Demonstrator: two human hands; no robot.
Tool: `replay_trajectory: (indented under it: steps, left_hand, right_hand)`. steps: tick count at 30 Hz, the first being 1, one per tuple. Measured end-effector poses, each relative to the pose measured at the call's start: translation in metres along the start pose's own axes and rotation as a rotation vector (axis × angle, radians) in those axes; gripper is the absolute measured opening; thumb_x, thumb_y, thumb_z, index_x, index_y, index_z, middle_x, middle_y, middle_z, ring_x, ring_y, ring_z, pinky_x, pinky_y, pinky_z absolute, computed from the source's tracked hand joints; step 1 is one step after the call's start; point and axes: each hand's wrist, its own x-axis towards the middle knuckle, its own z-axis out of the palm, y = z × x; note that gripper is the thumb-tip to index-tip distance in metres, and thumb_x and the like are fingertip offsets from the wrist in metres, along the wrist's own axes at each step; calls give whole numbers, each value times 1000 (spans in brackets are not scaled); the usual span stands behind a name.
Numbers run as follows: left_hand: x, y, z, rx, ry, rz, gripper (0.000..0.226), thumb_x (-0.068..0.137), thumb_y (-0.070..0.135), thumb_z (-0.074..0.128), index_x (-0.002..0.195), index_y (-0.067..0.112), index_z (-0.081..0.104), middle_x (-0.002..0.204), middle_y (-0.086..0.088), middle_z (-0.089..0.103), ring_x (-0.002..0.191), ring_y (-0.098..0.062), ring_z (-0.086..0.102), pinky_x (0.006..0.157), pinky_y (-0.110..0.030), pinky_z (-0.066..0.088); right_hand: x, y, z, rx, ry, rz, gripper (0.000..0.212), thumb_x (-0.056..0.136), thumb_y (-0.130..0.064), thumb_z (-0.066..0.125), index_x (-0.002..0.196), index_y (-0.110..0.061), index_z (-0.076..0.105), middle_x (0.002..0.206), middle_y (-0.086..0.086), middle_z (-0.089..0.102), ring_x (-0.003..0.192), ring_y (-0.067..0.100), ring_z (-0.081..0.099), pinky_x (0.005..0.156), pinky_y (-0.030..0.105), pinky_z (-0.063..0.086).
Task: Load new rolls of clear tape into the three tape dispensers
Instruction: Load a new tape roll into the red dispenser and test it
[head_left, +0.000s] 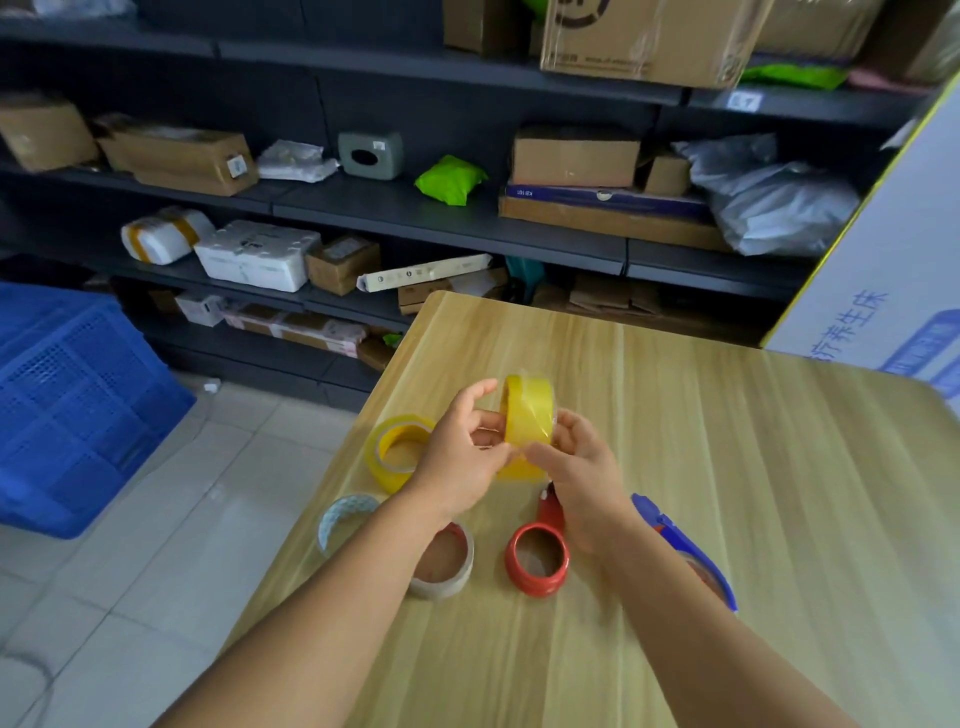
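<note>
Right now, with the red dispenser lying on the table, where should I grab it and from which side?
Take the red dispenser by its round ring, coming straight down from above. It lies flat on the table with the ring's hole facing up, so fingers can hook inside. The right hand covers its narrow end.

— What is seen behind the counter (727, 441)?

— Dark shelving (441, 218) is set along the back, in several tiers. Cardboard boxes (574, 158), white parcels (254, 254), grey bags (774, 208) and a green packet (451, 179) are stacked on it.

— And the floor (156, 571)?

— It is laid with pale tiles, and daylight is reflected on it at the lower left. A blue crate (78, 405) is stood on it at the left, beside the shelving.

— What is found at the right?

— A large white carton (893, 312) with blue print and a yellow edge is placed just past the counter's far corner. The counter itself is surfaced in light wood grain.
</note>
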Motion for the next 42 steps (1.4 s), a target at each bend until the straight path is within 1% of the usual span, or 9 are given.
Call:
replay_trajectory:
  steps: [4,9,11,15,25,29,33,37,42]
  left_hand:
    - [-3,4,-1,-12,-113,-35,63,81,5,59,135,32,42,113,4,62,101,-11,63,85,-31,54]
    - [3,19,3,80,-22,-43,54,76,48,66,126,34,52,118,2,56,106,-17,61,91,-40,52]
    - [7,21,5,194,67,-16,35,80,37,70,112,26,63,108,2,60,99,-19,62,89,-40,52]
    - [9,19,7,268,143,-28,5,81,20,69,85,17,69,80,5,62,79,-15,60,75,-28,49]
    - [9,17,11,282,252,7,12,89,20,55,92,12,63,85,-4,71,81,-20,66,75,-35,53]
    - [5,17,18,111,298,-85,8,91,16,51,92,12,58,69,1,67,70,-16,70,70,-36,56]
    - [3,21,15,-7,129,-208,3,91,13,53,93,13,55,79,-3,63,74,-16,63,74,-37,54]
    - [-9,11,1,-87,-228,-160,38,84,3,66,113,18,47,113,-1,53,97,-14,59,90,-35,47]
    - [-25,-9,8,40,-241,-32,73,75,-5,71,126,29,31,127,4,40,109,-6,57,84,-29,55]
  right_hand:
    - [-5,-2,-6,-77,21,12,35,81,2,66,108,-19,60,97,4,72,79,15,67,66,27,52]
    - [-16,5,-9,-187,-1,-57,40,77,10,66,96,-24,58,94,2,69,83,12,66,70,21,53]
    - [-20,8,-10,-253,-15,-69,43,76,9,67,94,-28,57,90,-5,68,80,7,64,68,17,52]
    - [-25,12,-14,-303,-38,-38,42,78,6,67,106,-23,57,101,1,66,97,21,63,87,37,53]
    - [-38,7,-22,-288,-168,-13,23,96,-16,50,103,-33,63,87,5,63,77,15,57,75,35,48]
    - [-38,5,-25,-332,-149,31,23,99,-21,45,114,-28,61,100,4,68,90,18,64,83,34,51]
    - [-38,5,-29,-242,-48,93,18,97,-19,47,110,-19,59,99,12,66,85,24,64,75,35,55]
    - [-40,1,-38,-147,-66,161,18,91,-20,59,106,-10,60,96,19,68,74,19,66,63,28,56]
    - [-45,3,-46,-149,-157,235,42,78,-14,76,113,-10,53,100,19,68,77,22,68,69,34,57]
